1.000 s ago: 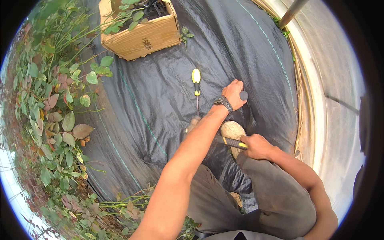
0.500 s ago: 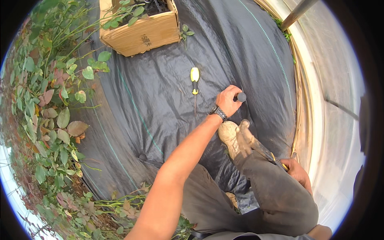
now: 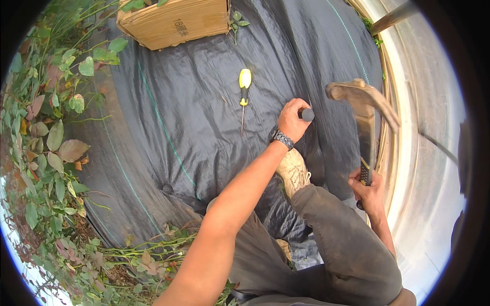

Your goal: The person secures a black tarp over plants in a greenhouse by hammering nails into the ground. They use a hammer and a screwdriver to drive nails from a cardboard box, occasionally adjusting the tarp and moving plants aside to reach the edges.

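fingers of the left hand are squeezing around a dark stick in the head view, and its round, flat top is sticking out beside the thumb side. the left arm is reaching up from the bottom edge, leaning to the right and bending only a little at the elbow. a dark band is sitting on its wrist. the stick is standing over the black sheet, just past the toe of a pale shoe.

the right hand is gripping a hammer by its handle, with the fingers closing tight around it. the hammer's head is pointing up and away, well apart from the stick. the right forearm is showing beside the bent knee, which is hiding the rest.

a yellow and black screwdriver is lying on the sheet, near a cardboard box.
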Tool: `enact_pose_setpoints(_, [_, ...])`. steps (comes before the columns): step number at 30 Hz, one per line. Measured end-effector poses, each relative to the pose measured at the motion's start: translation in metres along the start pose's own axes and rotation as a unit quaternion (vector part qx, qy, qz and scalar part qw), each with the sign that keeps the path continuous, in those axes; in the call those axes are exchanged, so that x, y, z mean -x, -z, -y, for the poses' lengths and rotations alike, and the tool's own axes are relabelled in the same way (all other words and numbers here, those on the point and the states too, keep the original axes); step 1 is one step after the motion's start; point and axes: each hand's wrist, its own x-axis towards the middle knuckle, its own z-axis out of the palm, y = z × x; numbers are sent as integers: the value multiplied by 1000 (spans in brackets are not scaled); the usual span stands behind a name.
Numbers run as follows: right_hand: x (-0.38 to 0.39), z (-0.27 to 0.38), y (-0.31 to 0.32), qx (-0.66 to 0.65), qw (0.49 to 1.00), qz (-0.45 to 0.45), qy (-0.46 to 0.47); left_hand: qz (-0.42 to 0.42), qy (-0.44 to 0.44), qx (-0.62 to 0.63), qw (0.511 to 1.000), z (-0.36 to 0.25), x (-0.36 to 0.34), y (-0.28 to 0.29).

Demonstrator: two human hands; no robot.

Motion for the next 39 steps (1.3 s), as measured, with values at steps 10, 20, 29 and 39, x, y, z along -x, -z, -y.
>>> enact_pose_setpoints(10, [4,-30,-13,7,999,16,-44,-28,49,62,996,-13,7,-5])
enact_pose_setpoints(20, [-6,-61,-15,68,998,6,14,-49,-42,15,998,-2,7,-7])
enact_pose_setpoints(29, [-9,-56,-23,85,994,-43,52,-44,-43,-60,996,-6,8,-4])
enact_pose_setpoints(39, [-18,-52,-24,166,982,-13,92,-48,-33,-45,997,-7,10,-4])
